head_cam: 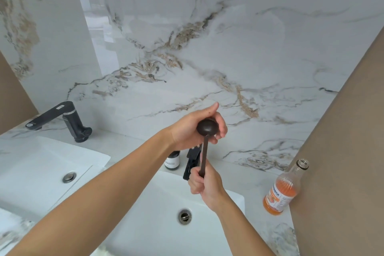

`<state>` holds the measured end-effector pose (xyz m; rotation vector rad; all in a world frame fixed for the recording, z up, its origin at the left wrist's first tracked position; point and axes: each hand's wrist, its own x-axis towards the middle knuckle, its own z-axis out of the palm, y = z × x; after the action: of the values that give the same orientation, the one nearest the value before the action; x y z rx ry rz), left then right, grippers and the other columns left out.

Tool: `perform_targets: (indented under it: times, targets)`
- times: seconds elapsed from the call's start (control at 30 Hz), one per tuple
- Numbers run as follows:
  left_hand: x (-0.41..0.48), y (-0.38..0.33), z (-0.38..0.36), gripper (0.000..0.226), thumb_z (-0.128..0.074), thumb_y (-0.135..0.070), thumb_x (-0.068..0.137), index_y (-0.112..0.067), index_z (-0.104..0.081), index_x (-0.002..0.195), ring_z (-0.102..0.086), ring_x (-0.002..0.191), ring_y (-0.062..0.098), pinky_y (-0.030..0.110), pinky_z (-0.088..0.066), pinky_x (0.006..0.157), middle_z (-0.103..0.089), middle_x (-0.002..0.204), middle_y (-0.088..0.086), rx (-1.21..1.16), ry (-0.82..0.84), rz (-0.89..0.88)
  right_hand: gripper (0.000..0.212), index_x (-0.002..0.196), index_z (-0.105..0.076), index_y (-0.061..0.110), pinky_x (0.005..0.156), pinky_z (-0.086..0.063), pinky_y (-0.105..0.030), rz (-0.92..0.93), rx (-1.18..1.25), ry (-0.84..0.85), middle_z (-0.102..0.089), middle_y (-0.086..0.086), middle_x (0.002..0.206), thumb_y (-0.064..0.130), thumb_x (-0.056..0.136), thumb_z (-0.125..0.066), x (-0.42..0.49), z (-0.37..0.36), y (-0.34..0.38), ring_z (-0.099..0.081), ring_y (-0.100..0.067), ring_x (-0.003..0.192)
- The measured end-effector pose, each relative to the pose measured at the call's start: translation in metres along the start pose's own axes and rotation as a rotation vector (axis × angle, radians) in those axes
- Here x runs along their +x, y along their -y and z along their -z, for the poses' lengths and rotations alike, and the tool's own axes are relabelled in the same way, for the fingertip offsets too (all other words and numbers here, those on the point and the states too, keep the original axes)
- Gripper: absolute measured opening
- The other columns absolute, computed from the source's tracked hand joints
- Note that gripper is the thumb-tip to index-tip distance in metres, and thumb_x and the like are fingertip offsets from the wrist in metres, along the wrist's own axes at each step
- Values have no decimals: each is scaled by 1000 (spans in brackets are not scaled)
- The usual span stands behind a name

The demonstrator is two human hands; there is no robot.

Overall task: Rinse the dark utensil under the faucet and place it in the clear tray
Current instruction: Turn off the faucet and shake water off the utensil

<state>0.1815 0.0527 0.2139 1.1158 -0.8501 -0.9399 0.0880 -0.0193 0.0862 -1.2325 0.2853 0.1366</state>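
Observation:
A dark ladle (207, 127) stands upright above the right white sink (158, 222), bowl at the top, its round back toward me. My right hand (204, 185) grips the low end of its handle. My left hand (193, 129) cups around the bowl, fingers behind it and thumb up. A black faucet (192, 162) sits just behind the handle, mostly hidden by my hands; I see no water running. No clear tray is in view.
A second white sink (37, 164) with its own black faucet (60, 120) lies to the left. A small dark bottle (172, 160) stands by the right faucet. An open glass bottle of orange drink (284, 189) stands on the marble counter, right, against a brown wall.

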Motion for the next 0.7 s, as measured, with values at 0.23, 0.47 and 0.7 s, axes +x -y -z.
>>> perform_targets:
  times: [0.23, 0.47, 0.7]
  targets:
    - [-4, 22, 13, 77, -55, -79, 73, -12, -65, 108, -54, 82, 22, 36, -41, 78, -64, 92, 6, -156, 44, -13, 65, 55, -11, 18, 57, -2, -37, 4, -57, 25, -6, -1, 52, 65, 95, -32, 2, 13, 15, -5, -18, 52]
    - [-16, 31, 20, 36, -75, -20, 86, -10, -70, 120, -68, 81, 20, 34, -53, 83, -73, 100, 6, 56, -184, -72, 71, 56, -10, 19, 54, -2, -35, -14, 36, 86, -5, 2, 49, 79, 88, -30, -3, 11, 16, -4, -16, 51]
    - [-26, 14, 8, 21, -71, -11, 86, -14, -80, 105, -75, 89, 22, 30, -56, 87, -80, 95, 8, 222, -243, -188, 61, 46, -23, 17, 51, -14, -32, 270, -171, 59, -20, 1, 44, 56, 92, -33, 10, 8, 52, -15, -20, 48]
